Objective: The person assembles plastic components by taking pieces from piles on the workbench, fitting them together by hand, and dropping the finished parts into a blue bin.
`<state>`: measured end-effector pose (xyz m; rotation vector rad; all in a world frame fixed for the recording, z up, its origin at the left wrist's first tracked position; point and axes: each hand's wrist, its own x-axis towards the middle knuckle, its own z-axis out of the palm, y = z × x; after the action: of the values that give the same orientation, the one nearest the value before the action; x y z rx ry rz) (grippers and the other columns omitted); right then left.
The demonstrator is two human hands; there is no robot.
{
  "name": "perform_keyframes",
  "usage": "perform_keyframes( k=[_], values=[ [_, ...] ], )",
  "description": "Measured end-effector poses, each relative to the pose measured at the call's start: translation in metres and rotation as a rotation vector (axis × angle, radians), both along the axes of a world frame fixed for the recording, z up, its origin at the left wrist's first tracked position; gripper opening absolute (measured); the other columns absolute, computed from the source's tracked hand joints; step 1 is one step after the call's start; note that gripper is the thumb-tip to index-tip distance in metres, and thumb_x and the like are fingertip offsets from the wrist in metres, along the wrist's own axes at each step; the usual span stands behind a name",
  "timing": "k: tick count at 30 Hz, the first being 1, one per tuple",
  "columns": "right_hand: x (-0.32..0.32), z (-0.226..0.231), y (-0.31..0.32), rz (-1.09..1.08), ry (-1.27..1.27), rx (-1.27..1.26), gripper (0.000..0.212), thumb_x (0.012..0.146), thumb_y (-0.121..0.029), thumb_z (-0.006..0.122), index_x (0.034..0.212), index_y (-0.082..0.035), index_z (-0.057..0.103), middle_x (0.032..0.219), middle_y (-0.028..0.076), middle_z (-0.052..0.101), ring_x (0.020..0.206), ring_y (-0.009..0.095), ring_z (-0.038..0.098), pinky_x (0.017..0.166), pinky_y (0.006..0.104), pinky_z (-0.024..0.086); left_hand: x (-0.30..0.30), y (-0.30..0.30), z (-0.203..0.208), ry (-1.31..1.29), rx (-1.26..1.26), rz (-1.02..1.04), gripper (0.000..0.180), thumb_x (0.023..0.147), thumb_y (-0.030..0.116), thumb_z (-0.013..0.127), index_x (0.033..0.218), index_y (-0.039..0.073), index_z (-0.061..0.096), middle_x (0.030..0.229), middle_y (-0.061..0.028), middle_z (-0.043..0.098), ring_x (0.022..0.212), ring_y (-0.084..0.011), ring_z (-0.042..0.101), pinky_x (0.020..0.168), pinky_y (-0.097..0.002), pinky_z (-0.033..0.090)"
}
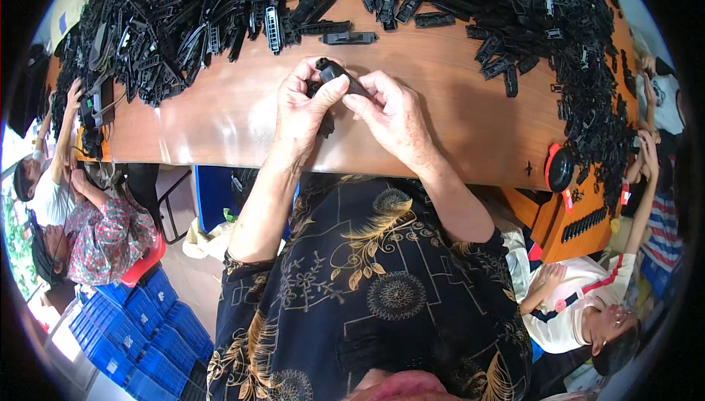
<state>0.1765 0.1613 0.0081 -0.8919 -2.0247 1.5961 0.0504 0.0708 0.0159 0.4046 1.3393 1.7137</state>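
Above the near part of the wooden table (455, 122), both my hands are closed on one black plastic part (330, 70). My left hand (299, 118) wraps round it, with the thumb pressed along its side. The fingers and thumb of my right hand (396, 118) pinch its right end. Another dark piece (325, 125) shows just below the left hand; whether it is held there I cannot tell. Beyond my hands, a single black part (349, 37) lies flat at the edge of a large heap of similar black parts (169, 34).
A second heap of black parts (543, 26) runs down the table's right side. Near the right front edge is a round red-and-black object (559, 168). Blue crates (147, 327) are stacked at lower left. Other people sit at left (110, 247) and right (580, 298).
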Motion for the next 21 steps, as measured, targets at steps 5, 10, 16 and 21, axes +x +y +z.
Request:
perform_keyframes(
  k=[5, 10, 16, 21],
  values=[
    [0.012, 0.003, 0.066, 0.186, -0.211, 0.562, 0.03, 0.083, -0.013, 0.071, 0.11, -0.003, 0.062, 0.103, 0.005, 0.064, 0.087, 0.017, 0.062, 0.072, 0.0302, 0.053, -0.027, 0.028, 0.006, 0.266, -0.297, -0.106, 0.019, 0.086, 0.012, 0.067, 0.1, 0.007, 0.057, 0.086, -0.0066, 0.067, 0.062, -0.0128, 0.062, 0.055, -0.0254, 0.049],
    [0.009, 0.003, 0.125, 0.145, -0.357, 1.201, 0.038, 0.079, -0.004, 0.063, 0.116, -0.006, 0.06, 0.105, 0.004, 0.058, 0.095, 0.022, 0.057, 0.078, 0.0341, 0.052, -0.043, 0.058, 0.011, 1.612, -0.449, -0.367, 0.031, 0.084, 0.011, 0.062, 0.114, 0.017, 0.06, 0.095, -0.0089, 0.066, 0.083, -0.026, 0.067, 0.07, -0.0349, 0.055],
    [0.015, 0.006, 0.129, 0.305, -0.487, 1.314, 0.045, 0.078, 0.002, 0.056, 0.122, -0.008, 0.056, 0.106, 0.006, 0.053, 0.093, 0.024, 0.056, 0.079, 0.0341, 0.052, -0.033, 0.068, 0.011, 1.88, -0.624, -0.596, 0.028, 0.085, 0.011, 0.061, 0.112, 0.017, 0.061, 0.091, -0.0096, 0.063, 0.089, -0.0269, 0.067, 0.071, -0.0385, 0.055],
    [0.03, 0.016, 0.11, 0.101, -0.165, 0.943, 0.034, 0.083, -0.002, 0.063, 0.116, -0.005, 0.056, 0.106, 0.009, 0.059, 0.087, 0.023, 0.065, 0.072, 0.0345, 0.056, -0.04, 0.05, 0.01, 1.267, -0.608, -0.469, 0.029, 0.082, 0.015, 0.071, 0.108, 0.01, 0.058, 0.093, -0.0097, 0.068, 0.08, -0.0267, 0.068, 0.068, -0.0383, 0.054]
  ],
)
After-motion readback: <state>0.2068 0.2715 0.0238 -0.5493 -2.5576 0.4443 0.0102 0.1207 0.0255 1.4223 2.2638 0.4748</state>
